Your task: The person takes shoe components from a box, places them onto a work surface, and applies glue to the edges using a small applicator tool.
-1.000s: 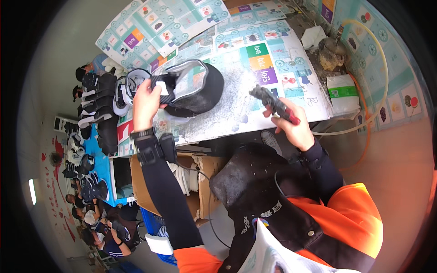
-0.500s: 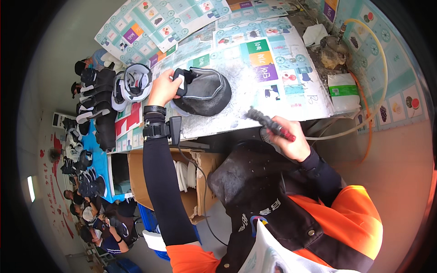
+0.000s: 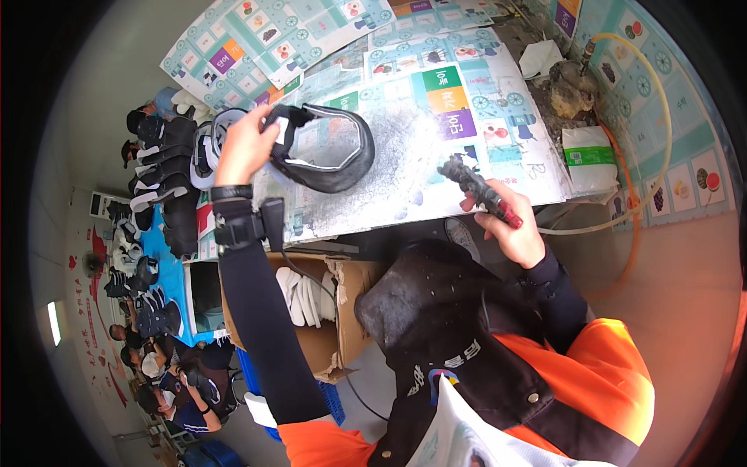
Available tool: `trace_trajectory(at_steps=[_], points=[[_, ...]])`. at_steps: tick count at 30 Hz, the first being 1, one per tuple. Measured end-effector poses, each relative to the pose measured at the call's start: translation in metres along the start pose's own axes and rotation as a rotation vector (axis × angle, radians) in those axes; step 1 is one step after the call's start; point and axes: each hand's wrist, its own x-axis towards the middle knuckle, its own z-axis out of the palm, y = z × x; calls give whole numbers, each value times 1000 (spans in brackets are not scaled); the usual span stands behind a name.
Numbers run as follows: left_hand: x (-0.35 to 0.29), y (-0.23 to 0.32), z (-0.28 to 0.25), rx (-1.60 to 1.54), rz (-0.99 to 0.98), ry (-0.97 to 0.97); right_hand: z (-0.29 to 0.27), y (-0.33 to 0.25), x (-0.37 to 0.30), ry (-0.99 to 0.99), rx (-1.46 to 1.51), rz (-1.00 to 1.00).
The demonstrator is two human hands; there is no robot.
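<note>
Pinching the left edge of a rounded black piece (image 3: 331, 177), the left hand (image 3: 247, 146) holds it over a printed sheet (image 3: 416, 144), just to its own right. Well apart, the right hand (image 3: 513, 226) curls around a black-and-red tool (image 3: 476, 187), dark end angled toward the piece.

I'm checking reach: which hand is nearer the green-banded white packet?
Right: in the picture, the right hand is below-left of the packet; the left hand is much farther left.
</note>
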Motion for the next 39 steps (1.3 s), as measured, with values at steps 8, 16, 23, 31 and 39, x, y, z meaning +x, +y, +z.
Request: trace_trajectory(at_steps=[8,16,23,31,39], points=[[29,-5,37,121,160,-198,24,-3,-3,-200,-187,-246],[28,-9,46,55,153,-144,26,-1,2,-302,-239,-227],[27,-2,41,61,165,-137,34,4,4,-274,-218,-144],[36,16,-7,-30,327,-65,12,-17,19,-94,-41,-36],[23,-5,33,-30,289,-231,37,-22,30,-230,-95,-224]])
